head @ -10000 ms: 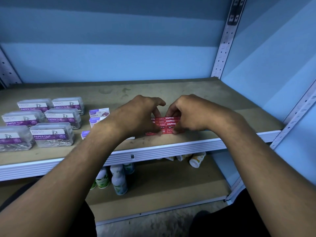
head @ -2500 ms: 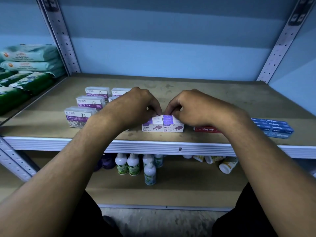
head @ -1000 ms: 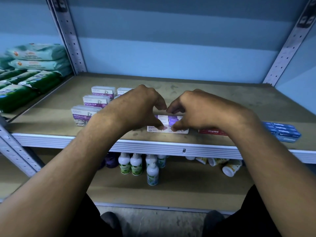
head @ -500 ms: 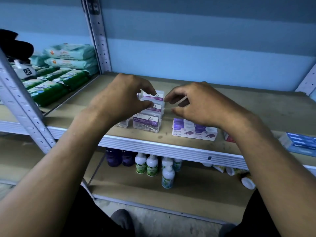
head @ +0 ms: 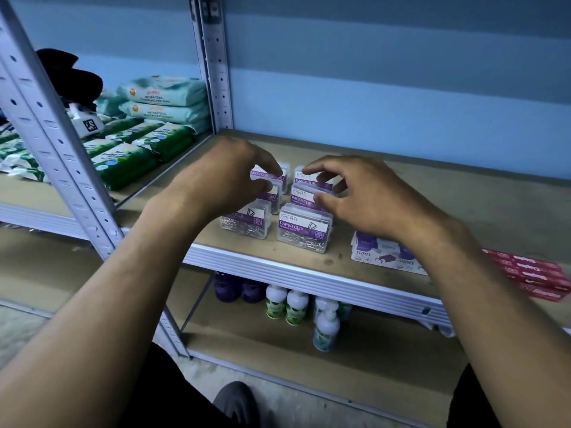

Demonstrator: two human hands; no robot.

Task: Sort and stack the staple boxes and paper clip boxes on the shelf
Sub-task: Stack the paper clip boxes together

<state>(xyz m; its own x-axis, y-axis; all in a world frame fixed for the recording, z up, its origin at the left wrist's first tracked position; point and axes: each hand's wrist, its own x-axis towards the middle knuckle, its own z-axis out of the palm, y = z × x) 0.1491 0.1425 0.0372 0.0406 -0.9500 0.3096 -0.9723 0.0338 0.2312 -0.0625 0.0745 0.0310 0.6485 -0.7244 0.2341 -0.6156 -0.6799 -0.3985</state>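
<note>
Paper clip boxes [head: 304, 227] sit on the shelf [head: 463, 196] in two short rows, close to the front edge. They are clear plastic with purple labels, and you can see the silver clips inside the two front ones. The front box of the left row [head: 247, 222] is partly hidden by the left wrist.

The left hand [head: 230, 177] reaches over the left row. Its fingers are curled, and the fingertips [head: 276, 173] touch the top of a box near the back — I cannot tell if the hand is really holding it. The right hand [head: 355, 193] reaches over the right row. Its fingers are spread a little, with the thumb on the middle box and the other fingers on the back box [head: 312, 179]. It does not look closed around anything.

To the right, near the front edge, lie white and purple staple boxes [head: 381, 253], side by side and partly under the right arm. Further right is a flat pile of red staple boxes [head: 534, 279] at the edge of the view.

On the next shelf to the left are green and pale packs of wipes [head: 145, 134]. Below, on the lower shelf, stand small bottles [head: 287, 305] — some white and green, some dark purple.
</note>
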